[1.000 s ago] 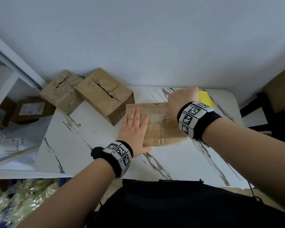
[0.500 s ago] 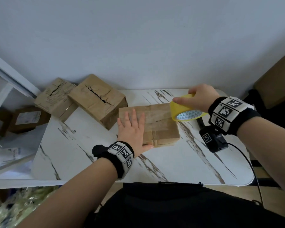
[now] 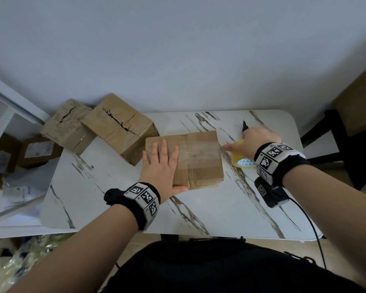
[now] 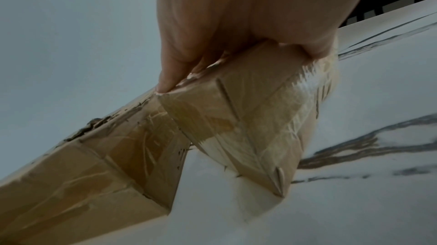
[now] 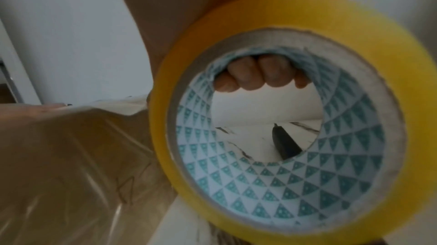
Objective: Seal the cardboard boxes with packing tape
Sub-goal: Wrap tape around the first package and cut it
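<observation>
A flat cardboard box (image 3: pixel 199 157) lies mid-table with clear tape across its top. My left hand (image 3: pixel 160 166) lies flat on its left part, fingers straight, thumb at the near edge; in the left wrist view the fingers (image 4: pixel 170 73) press the box (image 4: pixel 236 122) top. My right hand (image 3: pixel 251 142) grips a yellow tape roll (image 3: pixel 240 159) just right of the box, low over the table. Seen from the right wrist, fingers (image 5: pixel 255 73) curl through the roll (image 5: pixel 279 110) core, and a clear strip of tape (image 5: pixel 71 136) runs from it to the box.
Two torn cardboard boxes (image 3: pixel 118 127) (image 3: pixel 66 123) stand at the back left, the nearer almost touching the flat box. A black marker (image 3: pixel 245 125) lies behind my right hand. The white marble table (image 3: pixel 209 214) ends at a wall; more boxes (image 3: pixel 38 149) sit lower left.
My right hand carried the tape roll from over the box's top off past its right edge and down toward the table. The left hand stayed flat on the box.
</observation>
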`<state>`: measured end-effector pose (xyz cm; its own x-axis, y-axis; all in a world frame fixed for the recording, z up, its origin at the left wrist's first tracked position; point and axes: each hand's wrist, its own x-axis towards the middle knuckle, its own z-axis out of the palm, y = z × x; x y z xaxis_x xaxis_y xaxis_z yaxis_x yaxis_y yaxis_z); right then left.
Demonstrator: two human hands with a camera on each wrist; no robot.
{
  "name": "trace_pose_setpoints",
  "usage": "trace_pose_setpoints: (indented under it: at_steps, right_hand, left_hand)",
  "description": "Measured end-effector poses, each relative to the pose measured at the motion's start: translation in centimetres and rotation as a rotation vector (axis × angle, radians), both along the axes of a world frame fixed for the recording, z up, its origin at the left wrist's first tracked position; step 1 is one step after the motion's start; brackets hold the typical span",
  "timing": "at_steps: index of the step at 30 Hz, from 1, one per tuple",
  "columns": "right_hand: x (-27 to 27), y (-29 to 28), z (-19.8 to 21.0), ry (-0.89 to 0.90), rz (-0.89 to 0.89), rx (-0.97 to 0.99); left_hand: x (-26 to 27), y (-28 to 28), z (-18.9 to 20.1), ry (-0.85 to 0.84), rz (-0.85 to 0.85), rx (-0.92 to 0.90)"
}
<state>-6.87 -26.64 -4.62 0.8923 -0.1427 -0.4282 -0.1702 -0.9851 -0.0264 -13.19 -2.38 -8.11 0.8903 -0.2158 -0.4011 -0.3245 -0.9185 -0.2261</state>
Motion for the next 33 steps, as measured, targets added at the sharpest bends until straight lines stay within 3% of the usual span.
trace_pose_setpoints:
  at_steps: [11,19,25,30,33]
  right_hand:
    - [-0.2,1.0,2.4,0.021,0.098,-0.136]
    - [-2.7,-0.2,2.3,0.095,-0.013,-0.112]
    - [-4.7,0.3,1.2,0.145,-0.115,0.026]
    - [-5.2,1.2,-0.3,0.211,-0.201,0.148]
    - [-5.3,1.7,-1.2,0.215,-0.242,0.163]
  left_hand:
    - [1.1,0.3,1.0,0.085,0.028,-0.07]
    - [5.1,-0.8,2.1,0.045,-0.165,-0.038]
    - [7.8,-2.6,2.8,-0.024,-0.212,-0.031]
    - [7.3,-4.3,3.5,0.164,-0.117,-0.103]
    - [5.6,-6.6,3.1,0.176,-0.159,-0.203]
